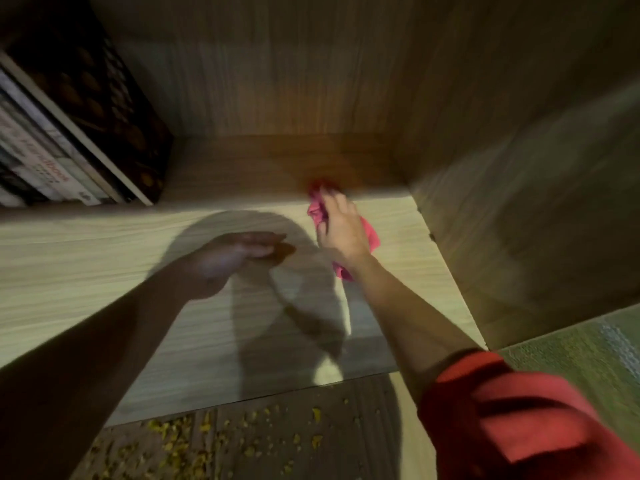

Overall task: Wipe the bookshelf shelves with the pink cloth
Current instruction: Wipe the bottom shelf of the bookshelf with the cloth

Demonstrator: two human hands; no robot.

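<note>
Right hand (341,230) lay on top of the pink cloth (370,234) with its fingers curled over the bunched fabric, gripping it and pressing it down. The hand was motion-blurred. The cloth sat on the shelf (104,271), right of centre and towards the back, close to the right side panel (519,202) but not touching it. Cloth stuck out past the fingertips, on the outer side of the hand and below the wrist.

Left hand (239,252) was in deep shadow left of the right one, apart from the cloth. Its fingers were stretched out loosely and held nothing. It was low on the shelf, but whether it touched could not be told.

The right forearm was bare, with a red sleeve (512,420) pushed up near the elbow. A big shadow (277,306) of the head and arms fell across the shelf between the two arms.

The back panel (277,81) was wood grain, dim. Books (52,157) stood at the far left of the shelf, leaning, well clear of both hands, with a black-covered one (97,98) nearest. One spine had reddish lettering, too blurred to read.

Below the shelf edge was dark floor (277,434) scattered with yellow specks, and a green mat (571,351) lay at the right.
</note>
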